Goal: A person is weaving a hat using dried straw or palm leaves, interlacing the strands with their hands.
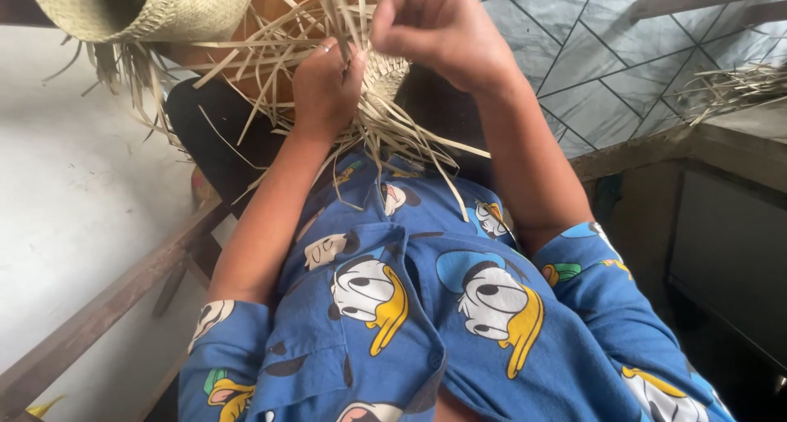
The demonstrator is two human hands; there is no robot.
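It looked like a home weaving workshop: a finished woven basket (139,8), loose straw strips (738,84), patterned floor tiles (590,61) and rough wooden rails (106,307).

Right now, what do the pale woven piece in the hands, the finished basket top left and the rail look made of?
Pale woven piece: looks like dried palm or straw strips, matte tan, loose ends splaying out; left hand and right hand grip it.
Finished woven basket: same plaited fibre, apparently.
Brown rail: seems bare wood, dull and worn.
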